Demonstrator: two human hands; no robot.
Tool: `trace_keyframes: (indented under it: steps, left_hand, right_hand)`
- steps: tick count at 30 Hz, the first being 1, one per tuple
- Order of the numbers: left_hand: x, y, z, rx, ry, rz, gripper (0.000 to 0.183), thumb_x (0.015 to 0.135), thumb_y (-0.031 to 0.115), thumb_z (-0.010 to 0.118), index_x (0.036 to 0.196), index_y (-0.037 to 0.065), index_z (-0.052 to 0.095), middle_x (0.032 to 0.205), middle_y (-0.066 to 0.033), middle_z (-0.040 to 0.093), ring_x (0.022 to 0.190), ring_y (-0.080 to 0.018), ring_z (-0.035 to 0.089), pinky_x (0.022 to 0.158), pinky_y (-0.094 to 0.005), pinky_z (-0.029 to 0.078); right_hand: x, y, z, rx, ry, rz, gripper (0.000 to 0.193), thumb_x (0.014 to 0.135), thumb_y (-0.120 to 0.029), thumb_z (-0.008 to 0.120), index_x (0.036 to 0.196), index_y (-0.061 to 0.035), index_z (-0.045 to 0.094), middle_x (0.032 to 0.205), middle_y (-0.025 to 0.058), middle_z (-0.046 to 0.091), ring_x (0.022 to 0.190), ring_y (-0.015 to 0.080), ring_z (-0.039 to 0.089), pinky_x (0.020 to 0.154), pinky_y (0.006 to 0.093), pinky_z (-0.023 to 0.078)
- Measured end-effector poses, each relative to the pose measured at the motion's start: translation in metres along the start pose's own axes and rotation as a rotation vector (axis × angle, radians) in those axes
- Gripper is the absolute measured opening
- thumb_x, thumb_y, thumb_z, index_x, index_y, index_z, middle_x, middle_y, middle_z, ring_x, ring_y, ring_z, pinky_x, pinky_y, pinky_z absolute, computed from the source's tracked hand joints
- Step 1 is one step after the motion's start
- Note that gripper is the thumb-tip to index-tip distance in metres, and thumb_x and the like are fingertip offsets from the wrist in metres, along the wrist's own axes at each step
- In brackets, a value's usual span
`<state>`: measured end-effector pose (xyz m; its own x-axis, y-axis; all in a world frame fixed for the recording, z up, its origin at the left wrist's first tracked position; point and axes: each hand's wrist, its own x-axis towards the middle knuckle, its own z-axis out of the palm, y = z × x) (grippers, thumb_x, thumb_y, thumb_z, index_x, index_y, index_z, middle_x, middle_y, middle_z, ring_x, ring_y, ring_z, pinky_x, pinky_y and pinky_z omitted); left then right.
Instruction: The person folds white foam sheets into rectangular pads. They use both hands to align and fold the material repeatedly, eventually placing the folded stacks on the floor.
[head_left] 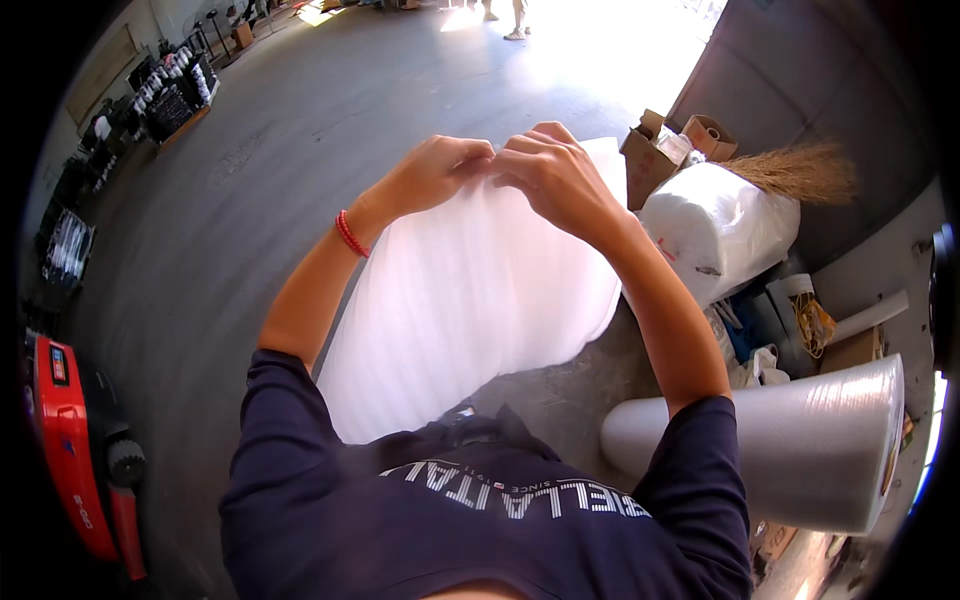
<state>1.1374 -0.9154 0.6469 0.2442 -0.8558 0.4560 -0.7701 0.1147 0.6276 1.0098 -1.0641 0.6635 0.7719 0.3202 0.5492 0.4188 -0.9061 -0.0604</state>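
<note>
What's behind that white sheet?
Grey floor shows beyond the white sheet, and a cardboard box shows past its right edge. Whatever lies directly behind the sheet is covered.

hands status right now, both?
Left hand: closed, pinching the white sheet at its upper edge.
Right hand: closed, holding the same sheet beside the left.

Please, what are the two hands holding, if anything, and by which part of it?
A white foam sheet, held at its far edge by the left hand and the right hand.
</note>
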Motion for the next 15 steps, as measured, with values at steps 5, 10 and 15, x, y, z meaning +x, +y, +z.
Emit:
trace_keyframes:
  steps: [5,10,15]
  left_hand:
    - [0.095,-0.081,-0.015,-0.256,-0.115,-0.070,0.014,0.088,0.009,0.051,0.080,-0.001,0.058,0.067,-0.0045,0.056,0.062,-0.0097,0.048,0.059,-0.0254,0.042]
    - [0.190,-0.161,-0.008,-0.214,-0.110,-0.143,0.015,0.087,0.007,0.050,0.077,-0.001,0.058,0.062,-0.0013,0.052,0.060,-0.0078,0.046,0.057,-0.0228,0.040]
    - [0.313,-0.253,0.003,-0.258,-0.058,-0.144,0.016,0.086,0.005,0.050,0.072,0.000,0.056,0.062,0.0018,0.050,0.059,-0.0052,0.042,0.055,-0.0200,0.036]
  right_hand:
    - [0.041,0.111,0.018,0.157,0.045,0.130,0.018,0.080,-0.005,0.057,0.098,-0.0049,0.055,0.082,0.0092,0.060,0.088,0.0256,0.055,0.083,0.0346,0.040]
    - [0.067,0.226,0.049,0.138,0.077,0.201,0.014,0.081,-0.005,0.056,0.094,-0.0039,0.055,0.080,0.0101,0.060,0.084,0.0268,0.054,0.079,0.0357,0.041]
    - [0.095,0.372,0.086,-0.084,0.337,0.089,0.002,0.076,-0.002,0.060,0.074,-0.0036,0.060,0.073,0.0080,0.058,0.072,0.0223,0.054,0.072,0.0337,0.043]
